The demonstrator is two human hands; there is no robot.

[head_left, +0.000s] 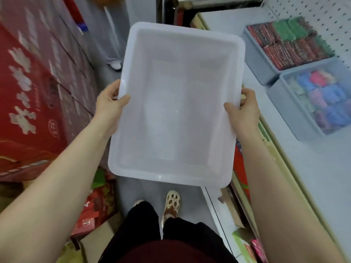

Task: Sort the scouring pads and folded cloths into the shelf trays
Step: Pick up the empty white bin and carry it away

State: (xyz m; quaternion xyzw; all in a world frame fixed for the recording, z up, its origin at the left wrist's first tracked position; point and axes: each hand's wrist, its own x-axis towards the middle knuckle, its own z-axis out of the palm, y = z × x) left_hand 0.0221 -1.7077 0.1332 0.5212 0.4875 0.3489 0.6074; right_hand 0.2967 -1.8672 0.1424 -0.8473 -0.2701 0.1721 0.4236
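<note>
Translucent white tray [176, 103], rectangular, empty, left hand [111, 103] and right hand [244, 109] gripping its rims

Your clothing, seen from the head camera.
You wear black trousers [144, 228], a dark maroon top [171, 251] and cream perforated foam clogs [171, 205]; both forearms are bare, with no sleeves showing.

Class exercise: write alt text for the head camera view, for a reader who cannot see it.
A person's left hand and right hand grip the side rims of an empty white tray held over a shop aisle. On the shelf to the right sit two grey trays, one of scouring pads, one of folded cloths.
</note>
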